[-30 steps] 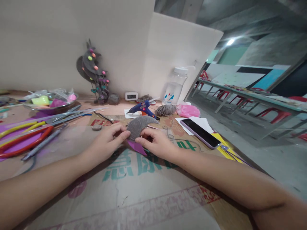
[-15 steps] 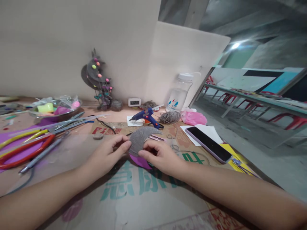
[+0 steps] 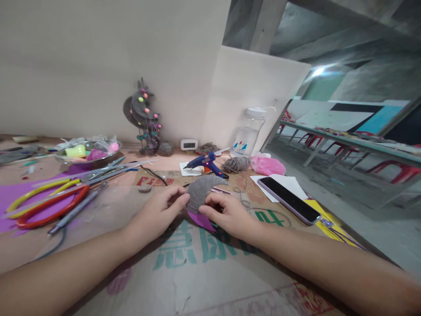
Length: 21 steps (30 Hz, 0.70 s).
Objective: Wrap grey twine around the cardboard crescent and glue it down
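Crescent (image 3: 200,193): located nearer the person than the glue gun (image 3: 206,163). Left hand (image 3: 162,210) and right hand (image 3: 230,215): fingers of each pinch its edge. Purple piece (image 3: 202,220) visible below it. Phone (image 3: 289,199) and bottle (image 3: 245,134) right of the glue gun; timer (image 3: 188,145) behind.

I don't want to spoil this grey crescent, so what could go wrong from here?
The blue glue gun lies just beyond the grey crescent, its red light lit; if its nozzle is hot, a reaching hand could get burned. The left hand and right hand hold the crescent at its edges, so pressing hard might bend it. The phone lies near the table's right side, where the right forearm could nudge it.
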### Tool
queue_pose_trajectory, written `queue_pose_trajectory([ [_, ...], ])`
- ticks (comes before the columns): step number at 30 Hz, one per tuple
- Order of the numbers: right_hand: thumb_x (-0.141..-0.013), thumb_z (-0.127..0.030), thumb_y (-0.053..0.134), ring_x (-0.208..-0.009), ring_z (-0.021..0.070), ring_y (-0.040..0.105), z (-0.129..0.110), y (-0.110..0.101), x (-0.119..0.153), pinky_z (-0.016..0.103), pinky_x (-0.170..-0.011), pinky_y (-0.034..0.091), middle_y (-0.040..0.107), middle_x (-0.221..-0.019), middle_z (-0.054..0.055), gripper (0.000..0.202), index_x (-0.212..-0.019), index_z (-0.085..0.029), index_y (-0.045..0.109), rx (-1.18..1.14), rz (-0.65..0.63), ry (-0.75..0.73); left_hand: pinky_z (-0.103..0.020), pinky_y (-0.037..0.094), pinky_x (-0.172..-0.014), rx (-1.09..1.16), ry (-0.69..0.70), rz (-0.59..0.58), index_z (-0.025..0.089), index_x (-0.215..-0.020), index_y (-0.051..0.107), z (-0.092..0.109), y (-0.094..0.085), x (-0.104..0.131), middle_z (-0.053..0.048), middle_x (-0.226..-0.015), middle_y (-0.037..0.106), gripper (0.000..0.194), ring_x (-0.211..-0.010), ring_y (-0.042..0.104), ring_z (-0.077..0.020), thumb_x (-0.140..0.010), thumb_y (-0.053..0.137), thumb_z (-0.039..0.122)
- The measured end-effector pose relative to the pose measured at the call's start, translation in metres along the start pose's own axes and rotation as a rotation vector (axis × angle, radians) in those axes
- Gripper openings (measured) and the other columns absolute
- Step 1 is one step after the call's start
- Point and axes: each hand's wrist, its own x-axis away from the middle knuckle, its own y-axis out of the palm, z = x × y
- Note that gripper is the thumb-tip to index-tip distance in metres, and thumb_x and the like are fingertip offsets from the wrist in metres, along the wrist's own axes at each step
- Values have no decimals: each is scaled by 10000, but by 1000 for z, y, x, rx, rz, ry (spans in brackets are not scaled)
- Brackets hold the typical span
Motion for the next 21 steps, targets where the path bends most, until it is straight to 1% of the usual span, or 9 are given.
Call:
queue_pose_trajectory([
  [6, -816, -305, 546, -547, 71, 379, -3, 2, 2, 196, -523, 303, 451, -600, -37, 214, -660, -160, 519, 10, 86, -19, -259, 418, -654, 12, 30, 12, 184, -783, 555, 0, 1, 0, -3, -754, 574, 249, -729, 533, -154, -879, 419, 370],
  [8, -816, -304, 543, -542, 71, 382, -4, 3, 3, 196, -521, 306, 456, -602, -35, 205, -672, -161, 523, 22, 106, -43, -264, 423, -675, 23, 39, 27, 187, -833, 558, 2, 2, 1, -10, -802, 580, 219, -764, 539, -157, -876, 428, 358],
  [11, -819, -308, 533, -532, 72, 386, -4, 4, 4, 197, -517, 310, 460, -595, -34, 205, -676, -163, 517, 56, 124, -67, -252, 416, -634, 44, 34, 96, 198, -965, 505, 3, 3, 2, 14, -764, 532, 174, -707, 520, -139, -846, 489, 324],
  [12, -819, -312, 532, -529, 72, 387, -3, 5, 4, 197, -515, 310, 463, -593, -34, 207, -676, -164, 515, 69, 129, -71, -242, 407, -599, 55, 29, 132, 202, -969, 473, 3, 4, 3, 35, -715, 494, 186, -657, 501, -129, -826, 520, 311],
  [14, -818, -325, 533, -524, 71, 390, -2, 7, 4, 195, -509, 308, 468, -587, -35, 214, -678, -164, 515, 89, 138, -80, -233, 401, -579, 86, 33, 167, 209, -933, 430, 2, 5, 3, 48, -700, 476, 198, -633, 500, -120, -803, 552, 296],
  [17, -826, -355, 527, -528, 73, 408, -1, 8, 4, 194, -513, 314, 483, -591, -32, 227, -705, -163, 529, 130, 157, -109, -239, 403, -571, 67, 37, 110, 204, -826, 458, 1, 6, 4, 31, -704, 518, 171, -635, 518, -127, -814, 537, 355],
  [18, -830, -367, 523, -535, 76, 418, -1, 8, 5, 197, -520, 318, 491, -596, -29, 231, -722, -163, 540, 155, 159, -125, -245, 404, -572, 48, 34, 86, 199, -782, 471, 1, 6, 4, 26, -686, 525, 197, -629, 521, -131, -818, 526, 385],
  [20, -837, -389, 515, -547, 85, 434, -1, 8, 7, 206, -533, 322, 508, -605, -24, 240, -767, -165, 565, 213, 158, -165, -256, 416, -585, 38, 29, 78, 191, -773, 507, 1, 5, 4, 15, -683, 553, 221, -631, 533, -140, -813, 526, 408],
  [21, -844, -393, 506, -553, 91, 438, -2, 8, 8, 212, -538, 324, 517, -611, -20, 242, -799, -167, 579, 243, 151, -189, -263, 431, -607, 66, 37, 70, 188, -805, 527, 2, 5, 5, 1, -729, 582, 218, -668, 553, -150, -807, 533, 406],
])
